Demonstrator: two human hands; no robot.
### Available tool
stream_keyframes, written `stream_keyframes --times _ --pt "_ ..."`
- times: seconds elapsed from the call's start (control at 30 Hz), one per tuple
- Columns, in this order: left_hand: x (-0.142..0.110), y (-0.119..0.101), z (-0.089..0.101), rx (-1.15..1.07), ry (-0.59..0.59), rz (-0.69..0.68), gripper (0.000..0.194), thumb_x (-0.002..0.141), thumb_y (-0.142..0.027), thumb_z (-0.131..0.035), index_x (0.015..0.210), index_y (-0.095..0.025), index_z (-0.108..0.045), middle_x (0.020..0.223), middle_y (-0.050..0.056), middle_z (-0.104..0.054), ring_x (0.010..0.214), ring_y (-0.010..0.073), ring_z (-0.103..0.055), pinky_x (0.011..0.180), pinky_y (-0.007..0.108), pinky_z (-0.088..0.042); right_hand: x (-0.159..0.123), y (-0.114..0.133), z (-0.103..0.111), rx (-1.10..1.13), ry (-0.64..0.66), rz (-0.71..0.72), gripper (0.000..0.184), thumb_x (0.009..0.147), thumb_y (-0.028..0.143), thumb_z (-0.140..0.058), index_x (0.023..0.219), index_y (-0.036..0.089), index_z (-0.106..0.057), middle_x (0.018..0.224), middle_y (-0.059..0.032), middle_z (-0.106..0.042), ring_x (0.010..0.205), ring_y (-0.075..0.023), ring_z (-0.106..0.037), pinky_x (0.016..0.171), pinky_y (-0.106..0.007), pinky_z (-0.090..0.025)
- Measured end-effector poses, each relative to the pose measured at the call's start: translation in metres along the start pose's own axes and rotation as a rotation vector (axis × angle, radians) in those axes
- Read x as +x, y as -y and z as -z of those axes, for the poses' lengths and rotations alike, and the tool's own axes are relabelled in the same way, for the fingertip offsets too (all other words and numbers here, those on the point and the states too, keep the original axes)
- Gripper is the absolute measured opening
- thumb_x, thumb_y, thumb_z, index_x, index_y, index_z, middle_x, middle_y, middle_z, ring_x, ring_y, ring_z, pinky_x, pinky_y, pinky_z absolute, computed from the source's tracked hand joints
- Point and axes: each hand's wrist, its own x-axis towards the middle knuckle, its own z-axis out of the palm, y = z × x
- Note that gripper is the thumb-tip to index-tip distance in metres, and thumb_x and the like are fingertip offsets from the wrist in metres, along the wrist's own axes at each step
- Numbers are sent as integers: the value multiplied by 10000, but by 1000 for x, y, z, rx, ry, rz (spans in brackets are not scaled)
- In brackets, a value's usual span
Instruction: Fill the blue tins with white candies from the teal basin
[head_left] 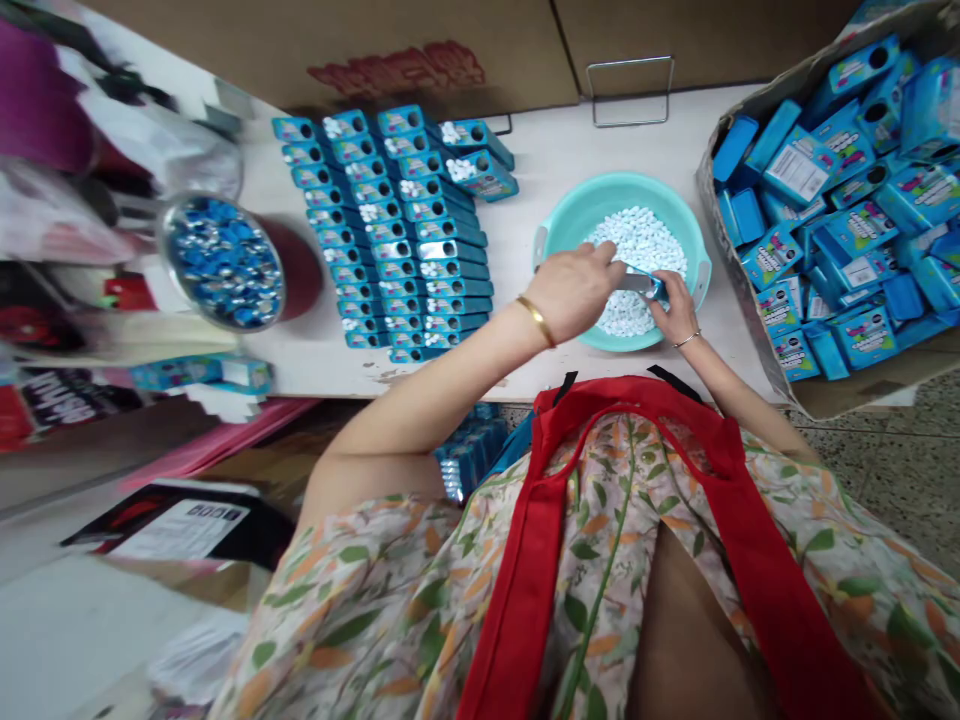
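My left hand (574, 290) and my right hand (675, 308) meet over a teal basin (559, 215) of small white tablets (637, 240). Between them they hold a small blue box (643, 284) lying sideways just above the tablets. The left hand's fingers are curled round the box's left end. The right hand pinches its right end. A gold bangle sits on the left wrist, a thin bracelet on the right.
Rows of several open blue boxes (397, 235) stand on the white table (540, 150) left of the basin. A cardboard carton (825, 395) full of blue boxes sits at the right. A round tub of blue pieces (223, 262) stands at the left.
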Motion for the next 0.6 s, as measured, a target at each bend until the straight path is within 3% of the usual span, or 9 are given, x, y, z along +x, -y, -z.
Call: stream_keyframes --times 0.07,0.13,0.27,0.37,0.47,0.53,0.6 --pt "4 22 -15 -94 -6 -54 602 1010 -366 -734 1554 -176 -559 1464 177 -610 1292 343 -658 1014 425 -575 -2 11 -1 12 33 -34 484 1020 578 -592 1371 247 -617 1296 -167 -747 1231 -345 -713 1108 -600 -624" --pt "12 39 -36 -197 3 -103 672 959 -369 -789 1551 -171 -540 1460 172 -610 1260 329 -673 992 402 -579 -2 26 -4 42 73 -59 509 1013 637 -609 1333 242 -638 1255 -164 -760 1185 -340 -726 1075 -576 -641" --pt "22 58 -63 -359 -2 -142 347 980 -276 -700 1308 -172 -660 1253 135 -681 1088 285 -697 913 373 -569 7 51 11 86 92 -47 548 979 673 -678 1340 262 -643 1275 -147 -754 1216 -345 -723 1091 -577 -634" --pt "19 88 -60 -403 -177 -75 331 969 -307 -718 1270 -182 -662 1206 121 -683 1060 281 -671 916 396 -558 24 47 61 -22 -111 -122 642 920 640 -768 1411 268 -588 1351 -142 -699 1259 -336 -695 1110 -594 -615" --pt "12 145 -52 -364 -368 118 276 948 -330 -754 1176 -205 -662 1134 104 -680 1076 295 -641 945 441 -543 43 25 131 -295 -325 -470 560 988 431 -701 1463 213 -499 1279 -134 -686 1141 -287 -709 1039 -543 -630" --pt "10 189 -56 -345 -417 268 258 927 -336 -788 1113 -225 -648 1094 89 -672 1094 298 -625 967 451 -537 52 12 172 -530 -277 -658 573 1008 388 -714 1482 154 -494 1312 -180 -707 1211 -309 -708 1131 -533 -578" --pt "10 229 -67 -345 -397 405 297 900 -340 -834 1081 -225 -629 1070 70 -658 1103 282 -610 994 442 -538 57 6 195 -691 -142 -856 649 1027 412 -730 1544 115 -473 1425 -259 -699 1359 -360 -679 1222 -548 -507"
